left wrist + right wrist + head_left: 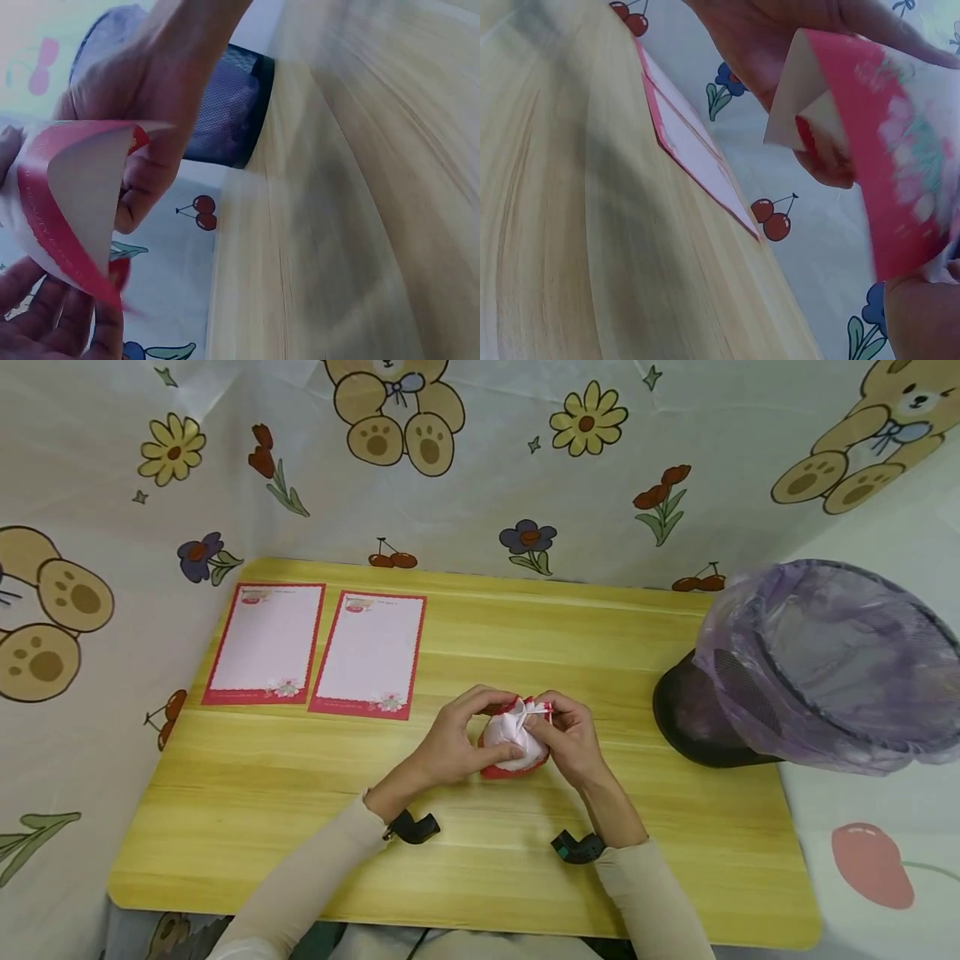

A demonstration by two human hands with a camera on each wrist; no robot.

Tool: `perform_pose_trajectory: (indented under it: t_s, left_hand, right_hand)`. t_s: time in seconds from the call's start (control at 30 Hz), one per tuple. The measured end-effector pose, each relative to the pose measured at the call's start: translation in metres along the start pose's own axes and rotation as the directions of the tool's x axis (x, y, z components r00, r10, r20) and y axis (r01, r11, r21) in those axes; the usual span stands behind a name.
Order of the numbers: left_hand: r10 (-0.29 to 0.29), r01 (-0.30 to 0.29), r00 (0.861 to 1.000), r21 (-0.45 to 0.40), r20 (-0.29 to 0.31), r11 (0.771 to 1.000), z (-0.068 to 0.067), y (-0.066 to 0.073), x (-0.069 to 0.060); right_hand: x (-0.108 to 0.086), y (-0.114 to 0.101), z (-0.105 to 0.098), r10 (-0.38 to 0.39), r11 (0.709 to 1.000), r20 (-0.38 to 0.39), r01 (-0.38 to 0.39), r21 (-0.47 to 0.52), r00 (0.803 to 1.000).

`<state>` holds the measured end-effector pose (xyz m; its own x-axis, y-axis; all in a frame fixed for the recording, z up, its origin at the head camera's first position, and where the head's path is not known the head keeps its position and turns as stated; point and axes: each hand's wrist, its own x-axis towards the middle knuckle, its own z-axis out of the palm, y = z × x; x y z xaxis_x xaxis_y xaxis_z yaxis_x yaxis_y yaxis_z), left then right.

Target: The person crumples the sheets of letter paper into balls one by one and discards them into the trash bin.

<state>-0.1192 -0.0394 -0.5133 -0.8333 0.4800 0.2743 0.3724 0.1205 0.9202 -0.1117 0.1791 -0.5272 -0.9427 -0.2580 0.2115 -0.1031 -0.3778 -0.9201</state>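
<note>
Both hands hold a crumpled sheet of pink-and-white letter paper (516,737) above the middle of the table. The left hand (459,739) grips it from the left, with the thumb across its near side. On the right, the right hand (573,739) pinches its upper right part between thumb and fingers. In the left wrist view the paper (86,195) is bent into a curve with a red border. A printed flower shows on the paper (911,142) in the right wrist view, and its inner folds are partly hidden.
Two flat sheets of red-bordered letter paper, a left one (264,643) and a right one (368,654), lie side by side at the table's back left. A black mesh bin (705,718) with a purple liner (847,752) stands tilted at the right edge of the wooden table (480,868).
</note>
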Motion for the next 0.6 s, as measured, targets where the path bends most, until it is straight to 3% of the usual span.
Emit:
perform_pose_trajectory:
  t_s: [0.13,0.23,0.4,0.6]
  left_hand:
    - [-0.033,0.032,0.999,-0.096,-0.014,0.995,0.005,-0.002,-0.004]
    - [-0.043,0.041,0.999,-0.133,-0.013,0.990,0.007,-0.004,-0.005]
    - [-0.008,0.008,1.000,-0.052,-0.005,0.999,0.001,-0.005,-0.004]
    - [-0.002,0.005,0.997,-0.042,0.077,0.999,-0.016,0.000,0.000]
  right_hand:
    - [0.001,-0.002,0.002,0.000,1.000,-0.010,0.000,-0.016,1.000]
    - [0.003,-0.003,0.000,0.020,0.996,-0.015,-0.022,-0.083,1.000]
    - [0.002,-0.006,-0.004,0.056,0.979,0.002,-0.054,-0.196,0.998]
    - [-0.001,-0.009,-0.008,0.034,0.969,0.028,-0.026,-0.247,0.999]
